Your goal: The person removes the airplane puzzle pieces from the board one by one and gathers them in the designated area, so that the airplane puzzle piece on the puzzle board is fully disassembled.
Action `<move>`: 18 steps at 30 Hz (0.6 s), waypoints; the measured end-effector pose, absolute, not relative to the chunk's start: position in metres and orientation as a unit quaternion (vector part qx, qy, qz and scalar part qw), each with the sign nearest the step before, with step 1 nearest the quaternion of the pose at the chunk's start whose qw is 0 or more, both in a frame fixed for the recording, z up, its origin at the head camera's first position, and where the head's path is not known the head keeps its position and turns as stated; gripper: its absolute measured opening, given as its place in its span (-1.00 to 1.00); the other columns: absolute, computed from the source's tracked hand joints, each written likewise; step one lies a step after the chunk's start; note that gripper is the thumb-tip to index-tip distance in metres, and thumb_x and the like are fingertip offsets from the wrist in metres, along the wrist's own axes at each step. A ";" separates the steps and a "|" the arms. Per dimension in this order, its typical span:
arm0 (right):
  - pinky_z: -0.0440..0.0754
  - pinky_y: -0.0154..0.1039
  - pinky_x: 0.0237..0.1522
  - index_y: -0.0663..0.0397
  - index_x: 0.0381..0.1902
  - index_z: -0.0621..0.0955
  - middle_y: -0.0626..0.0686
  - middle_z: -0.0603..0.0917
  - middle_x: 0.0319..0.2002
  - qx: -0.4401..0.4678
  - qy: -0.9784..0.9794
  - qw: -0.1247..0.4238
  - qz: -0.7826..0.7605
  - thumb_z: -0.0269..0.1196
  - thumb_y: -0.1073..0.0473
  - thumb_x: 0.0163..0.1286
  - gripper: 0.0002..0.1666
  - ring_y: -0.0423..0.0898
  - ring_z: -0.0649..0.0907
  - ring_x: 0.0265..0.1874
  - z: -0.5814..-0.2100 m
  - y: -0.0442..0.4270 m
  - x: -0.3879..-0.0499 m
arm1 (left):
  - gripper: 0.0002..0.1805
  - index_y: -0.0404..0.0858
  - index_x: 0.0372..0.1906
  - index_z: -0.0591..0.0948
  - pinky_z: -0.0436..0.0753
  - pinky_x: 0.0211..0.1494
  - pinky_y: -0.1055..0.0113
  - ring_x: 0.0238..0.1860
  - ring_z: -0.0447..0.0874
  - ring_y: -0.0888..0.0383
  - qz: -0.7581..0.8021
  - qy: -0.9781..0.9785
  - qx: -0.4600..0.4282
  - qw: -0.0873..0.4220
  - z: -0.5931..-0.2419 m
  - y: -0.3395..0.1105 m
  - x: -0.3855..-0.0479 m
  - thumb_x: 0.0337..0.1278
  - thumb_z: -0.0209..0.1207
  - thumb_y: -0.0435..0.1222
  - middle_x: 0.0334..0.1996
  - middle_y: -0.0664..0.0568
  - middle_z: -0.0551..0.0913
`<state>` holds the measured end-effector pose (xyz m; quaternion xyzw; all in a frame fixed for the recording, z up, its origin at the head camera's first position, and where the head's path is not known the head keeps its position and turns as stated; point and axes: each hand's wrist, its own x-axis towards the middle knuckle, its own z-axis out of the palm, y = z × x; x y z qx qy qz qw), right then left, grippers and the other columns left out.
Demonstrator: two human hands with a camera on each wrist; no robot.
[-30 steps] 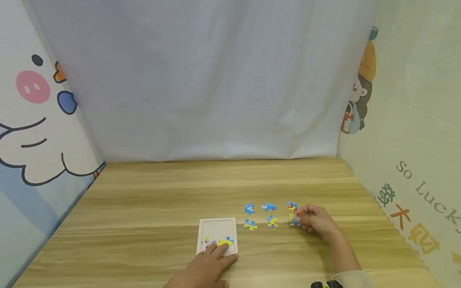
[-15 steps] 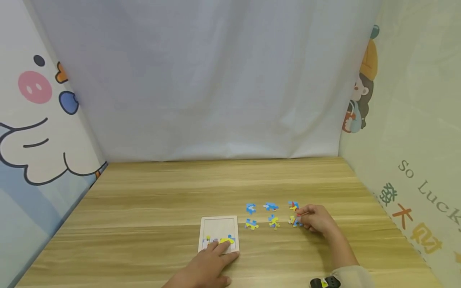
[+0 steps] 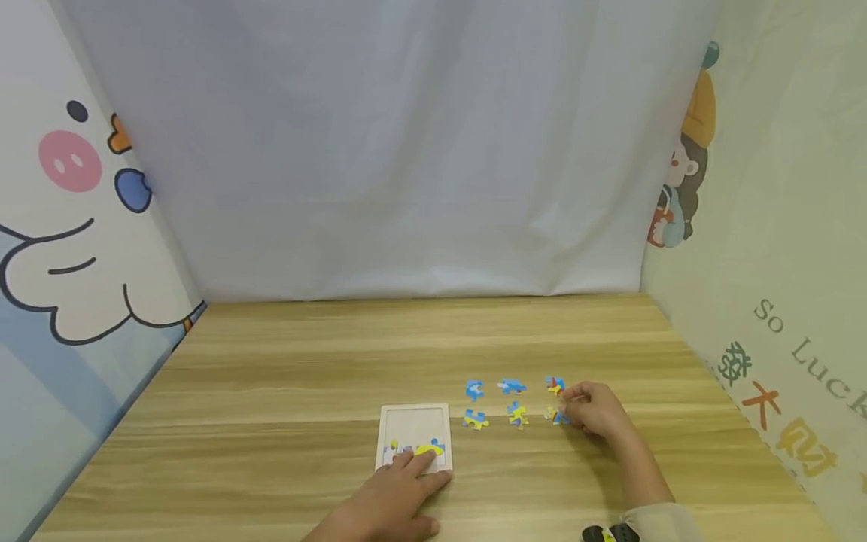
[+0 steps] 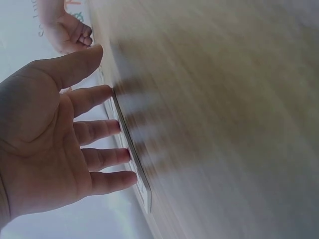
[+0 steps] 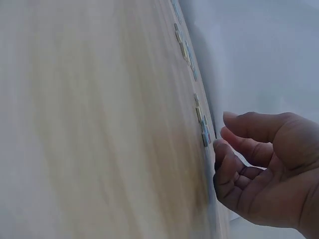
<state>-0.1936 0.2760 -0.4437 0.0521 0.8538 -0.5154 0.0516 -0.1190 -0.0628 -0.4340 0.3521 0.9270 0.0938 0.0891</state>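
Observation:
A small wooden puzzle board [image 3: 415,408] lies on the table, its lower part filled with colourful pieces. My left hand [image 3: 396,497] rests on the board's near edge with straight, spread fingers. Right of it, jigsaw pieces lie flat in two rows. My right hand [image 3: 596,410] is at the right end, its fingers loosely bent beside the upper right piece [image 3: 555,385] and lower right piece [image 3: 557,415], partly covering the latter's edge. In the right wrist view, thumb and index finger are apart, with nothing visible between them; the nearest jigsaw piece [image 5: 205,130] lies just beyond the fingertips.
Other blue and yellow jigsaw pieces are the upper left piece [image 3: 474,388], upper middle piece [image 3: 511,386], lower left piece [image 3: 476,419] and lower middle piece [image 3: 518,415]. A wood-grain table [image 3: 271,376] is enclosed by white cloth [image 3: 420,150] and printed side walls.
The head view has shifted slightly, so the board and pieces appear a little further right and higher. Both hands stay almost in place.

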 end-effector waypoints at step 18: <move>0.54 -0.23 -0.46 0.41 -0.10 0.52 0.10 0.52 -0.42 -0.040 0.834 0.050 -0.549 0.22 0.35 0.23 -0.71 -0.03 0.51 -0.48 -0.412 0.211 -0.193 | -0.41 -0.17 0.13 0.52 0.45 0.03 -0.10 0.16 0.37 -0.14 0.086 0.929 0.359 0.035 -0.434 -0.067 -0.114 -0.03 0.28 -0.01 0.15 -0.11 0.43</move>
